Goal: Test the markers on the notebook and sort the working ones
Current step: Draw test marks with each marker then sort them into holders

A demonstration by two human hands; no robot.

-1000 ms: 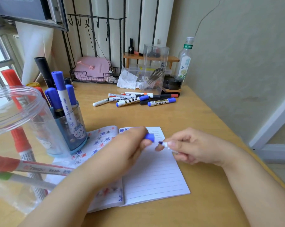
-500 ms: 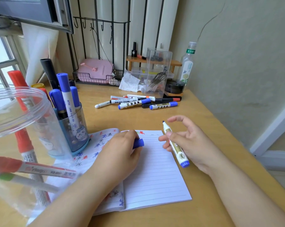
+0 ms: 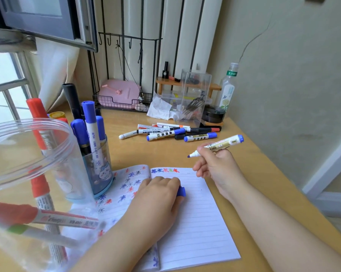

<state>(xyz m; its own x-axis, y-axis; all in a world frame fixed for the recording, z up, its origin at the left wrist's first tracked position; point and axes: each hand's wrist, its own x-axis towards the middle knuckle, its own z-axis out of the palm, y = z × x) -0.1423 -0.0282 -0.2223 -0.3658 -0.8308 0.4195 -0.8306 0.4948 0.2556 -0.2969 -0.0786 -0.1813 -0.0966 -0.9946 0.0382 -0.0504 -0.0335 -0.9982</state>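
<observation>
The right hand [image 3: 216, 165] pinches an uncapped marker [image 3: 216, 145] above the notebook [image 3: 201, 222], tip pointing left. The left hand [image 3: 155, 199], fingers curled, holds the cap [image 3: 181, 191] on the page.

your left hand [image 3: 157, 195]: bare, no ring, no glove | your right hand [image 3: 216, 167]: bare, no ring | your forearms: both bare to the frame edge, no sleeve, watch or band showing | nails: short, unpainted
</observation>
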